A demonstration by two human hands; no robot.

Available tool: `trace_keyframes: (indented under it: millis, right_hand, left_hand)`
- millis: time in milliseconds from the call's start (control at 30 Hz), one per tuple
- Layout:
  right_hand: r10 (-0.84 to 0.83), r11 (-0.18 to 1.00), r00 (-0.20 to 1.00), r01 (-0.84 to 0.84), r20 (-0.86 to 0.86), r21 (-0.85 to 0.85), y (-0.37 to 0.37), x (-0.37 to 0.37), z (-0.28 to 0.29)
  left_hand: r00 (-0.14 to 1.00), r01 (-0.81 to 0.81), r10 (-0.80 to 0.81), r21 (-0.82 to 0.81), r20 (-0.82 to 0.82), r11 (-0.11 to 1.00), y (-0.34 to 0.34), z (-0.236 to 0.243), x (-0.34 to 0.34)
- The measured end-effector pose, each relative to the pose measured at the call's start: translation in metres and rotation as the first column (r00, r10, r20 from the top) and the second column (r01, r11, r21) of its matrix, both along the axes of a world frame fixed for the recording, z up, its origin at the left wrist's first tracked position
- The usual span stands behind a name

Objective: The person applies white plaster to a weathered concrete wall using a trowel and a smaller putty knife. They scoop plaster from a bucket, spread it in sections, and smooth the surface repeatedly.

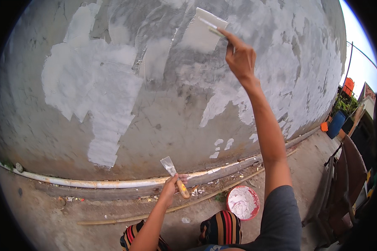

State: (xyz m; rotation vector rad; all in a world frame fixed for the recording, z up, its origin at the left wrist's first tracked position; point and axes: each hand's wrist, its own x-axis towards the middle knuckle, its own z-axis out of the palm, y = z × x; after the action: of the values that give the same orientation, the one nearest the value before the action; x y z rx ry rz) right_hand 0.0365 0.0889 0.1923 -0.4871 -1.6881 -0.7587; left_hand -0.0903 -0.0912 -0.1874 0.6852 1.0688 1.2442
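Knees: from where I stand, the striped trousers [220, 226] are nearest, bent at the bottom of the view.
Bucket: a red bucket [251, 217] sits on the ground just beyond the knee on the right, holding white paste [241, 201] that looks thick, soft and probably slippery.
Left hand: the left hand [169, 188] pinches a narrow putty knife [170, 167] by its yellowish handle, fingertips showing past it, blade pointing up toward the wall.
Narrow knife's feel: I'd judge it light, with a stiff, smeared blade; the handle is the place to hold.
Ground line: a bamboo pole [125, 219] lies along the ground, and a pale pipe [113, 184] runs along the wall's foot.
Right hand: raised high, the right hand [241, 60] is closed around the handle of a wide scraper [212, 19], its blade at the wall.
Wide scraper's feel: likely light, broad and a little springy; best taken close behind the blade, at mid-width.
Wall: the grey wall [155, 117] wears uneven white patches, presumably hard beneath.
Far right: a blue barrel [336, 124] stands past the wall's end.
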Motion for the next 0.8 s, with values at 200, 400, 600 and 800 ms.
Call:
trace_keyframes:
  millis: [200, 400, 600, 800]
  right_hand:
    - [-0.071, 0.997, 0.995, 0.074, -0.073, 0.035, 0.045, 0.006, 0.094]
    - [-0.062, 0.994, 0.998, 0.062, -0.003, 0.091, 0.065, -0.009, 0.04]
    - [-0.054, 0.998, 0.953, 0.059, 0.299, -0.007, 0.034, -0.02, -0.105]
    - [0.085, 0.996, 0.951, -0.07, 0.297, -0.06, 0.014, -0.001, -0.088]
  left_hand:
    - [1.0, -0.001, 0.001, -0.009, 0.012, 1.0, 0.004, 0.001, 0.002]
    - [1.0, -0.005, 0.004, 0.011, 0.03, 1.0, 0.006, 0.001, 0.002]
    - [0.999, -0.031, 0.03, 0.028, 0.036, 0.999, 0.005, -0.004, 0.0]
    - [0.999, -0.044, 0.044, 0.016, 0.0, 0.999, 0.0, 0.005, -0.005]
